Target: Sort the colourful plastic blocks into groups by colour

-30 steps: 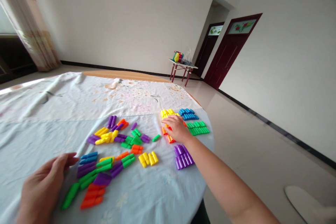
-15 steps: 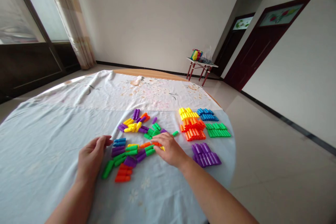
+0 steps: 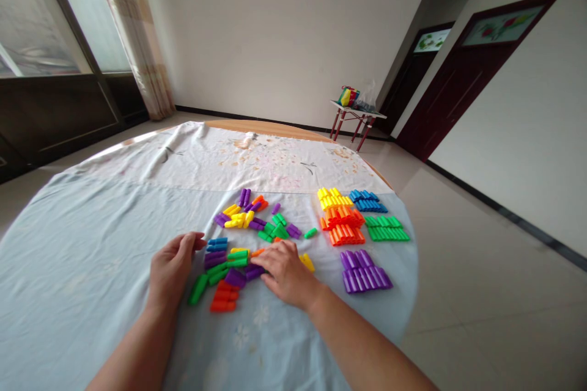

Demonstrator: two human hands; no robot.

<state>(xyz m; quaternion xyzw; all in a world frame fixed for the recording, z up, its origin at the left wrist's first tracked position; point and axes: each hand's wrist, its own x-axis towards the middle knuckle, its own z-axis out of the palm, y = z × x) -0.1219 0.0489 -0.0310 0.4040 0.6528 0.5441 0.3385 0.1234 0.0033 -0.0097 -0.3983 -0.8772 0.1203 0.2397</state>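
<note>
Small coloured plastic tubes, seemingly pen caps, lie on a cloth-covered table. My left hand (image 3: 177,266) rests beside the blue tubes (image 3: 217,244) at the left of the loose group; its thumb and fingers are slightly apart, with nothing visible in them. My right hand (image 3: 288,272) lies palm down over the group, fingers stretched out, covering some tubes. Its fingertips come close to the green tubes (image 3: 237,258) and the purple tubes (image 3: 254,272). Yellow tubes (image 3: 307,263) show beyond its knuckles. Orange tubes (image 3: 224,297) lie nearest me, and a green tube (image 3: 199,289) lies left of them.
Sorted rows stand at the right: yellow (image 3: 334,198), blue (image 3: 368,201), orange (image 3: 343,226), green (image 3: 387,228) and purple (image 3: 365,272). More mixed tubes (image 3: 239,220) lie farther back. A small side table (image 3: 358,111) with bags stands by the wall.
My right hand has moved slightly toward me and now covers green tubes that showed before; yellow tubes are uncovered beyond it. My left hand keeps its place by the blue tubes. The view has shifted slightly.
</note>
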